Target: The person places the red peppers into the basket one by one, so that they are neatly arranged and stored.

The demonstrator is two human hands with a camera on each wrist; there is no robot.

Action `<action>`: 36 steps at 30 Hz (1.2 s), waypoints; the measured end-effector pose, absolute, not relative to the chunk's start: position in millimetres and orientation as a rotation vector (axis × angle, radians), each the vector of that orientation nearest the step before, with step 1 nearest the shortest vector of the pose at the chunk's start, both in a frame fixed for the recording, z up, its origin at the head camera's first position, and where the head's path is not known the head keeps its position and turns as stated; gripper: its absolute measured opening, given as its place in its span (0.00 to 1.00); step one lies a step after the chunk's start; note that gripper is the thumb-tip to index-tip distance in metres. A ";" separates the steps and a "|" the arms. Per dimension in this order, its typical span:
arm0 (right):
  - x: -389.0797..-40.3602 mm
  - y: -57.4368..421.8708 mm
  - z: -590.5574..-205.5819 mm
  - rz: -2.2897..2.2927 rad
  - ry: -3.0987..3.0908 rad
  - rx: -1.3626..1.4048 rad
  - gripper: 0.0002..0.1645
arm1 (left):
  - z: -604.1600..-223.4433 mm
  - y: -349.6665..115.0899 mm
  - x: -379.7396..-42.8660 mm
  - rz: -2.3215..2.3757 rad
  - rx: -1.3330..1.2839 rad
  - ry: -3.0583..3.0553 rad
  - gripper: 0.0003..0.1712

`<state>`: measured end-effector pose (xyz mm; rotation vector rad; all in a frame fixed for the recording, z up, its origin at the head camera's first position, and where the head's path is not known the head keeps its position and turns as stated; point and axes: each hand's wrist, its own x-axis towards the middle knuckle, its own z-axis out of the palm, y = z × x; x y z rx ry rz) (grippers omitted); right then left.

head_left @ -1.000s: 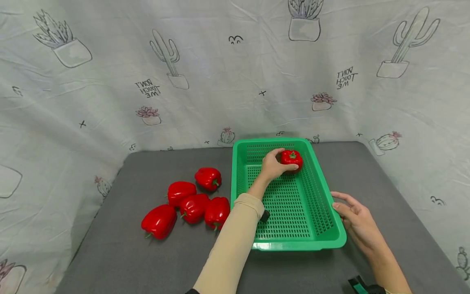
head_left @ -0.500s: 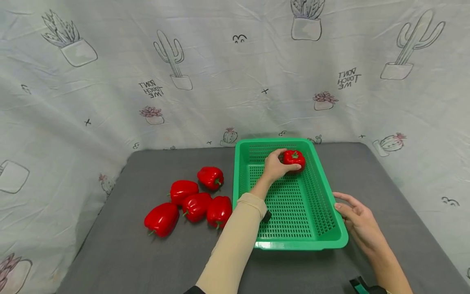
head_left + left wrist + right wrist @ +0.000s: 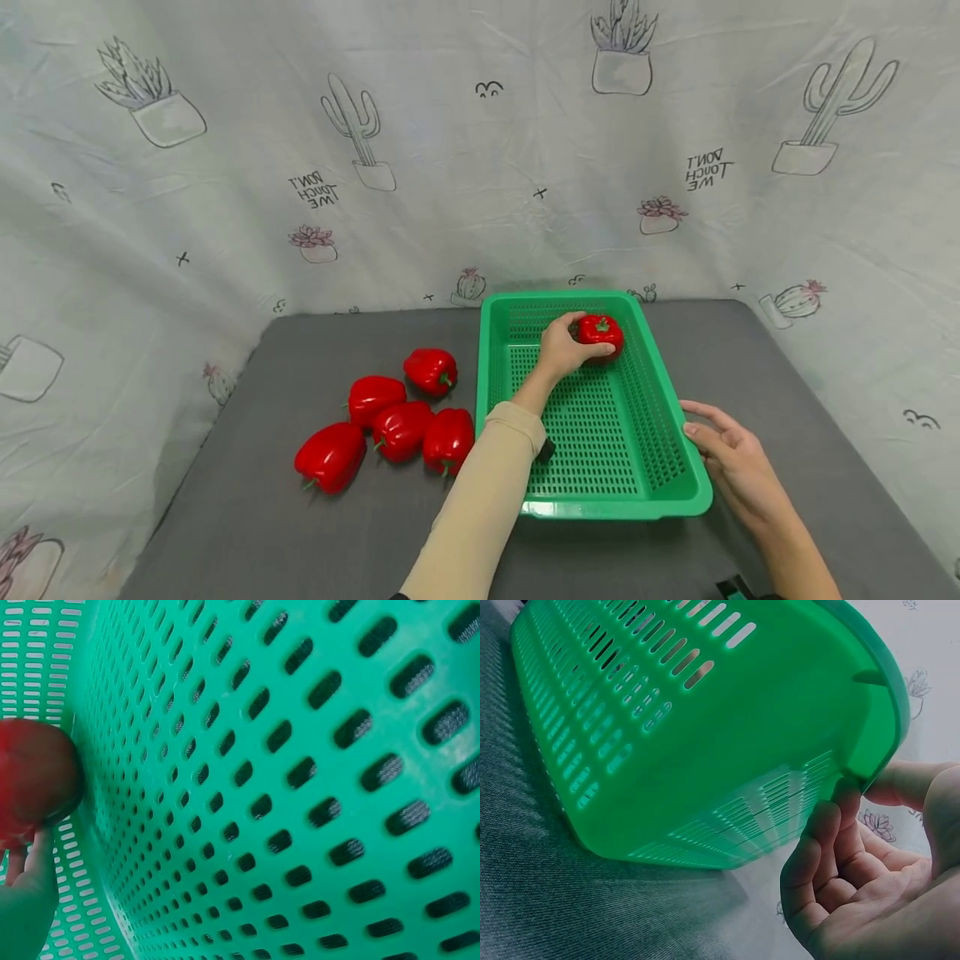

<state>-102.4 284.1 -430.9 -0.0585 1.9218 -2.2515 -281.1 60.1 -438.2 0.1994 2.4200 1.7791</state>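
Note:
Inside the green plastic basket (image 3: 615, 508), near its far right corner, my left hand (image 3: 561, 348) grips a red bell pepper (image 3: 602, 330) between thumb and fingers. The pepper's green stem faces up. In the left wrist view the same pepper (image 3: 37, 776) appears at the left edge, close to the perforated basket wall (image 3: 262, 772). My right hand (image 3: 738, 462) pinches the basket's right rim; from the right wrist view, the thumb meets the rim while the curled fingers of the right hand (image 3: 870, 877) sit under it.
Several more red bell peppers (image 3: 402, 431) lie in a cluster on the grey table (image 3: 247, 517), left of the basket. The nearest one is close to the basket's left side, beside my left sleeve (image 3: 472, 508). A white printed cloth (image 3: 420, 192) hangs behind.
The head view has shifted slightly. Both hands keep their holds, and the pepper stays in the same part of the basket.

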 end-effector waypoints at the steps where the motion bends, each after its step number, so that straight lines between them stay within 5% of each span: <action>1: -102.5 283.8 -431.1 -2.252 1.927 -0.056 0.22 | -438.5 59.8 -281.3 1.783 0.207 2.422 0.41; 36: -122.5 295.8 -433.2 -2.244 1.964 -0.073 0.23 | -430.2 68.8 -294.0 1.720 0.245 2.503 0.48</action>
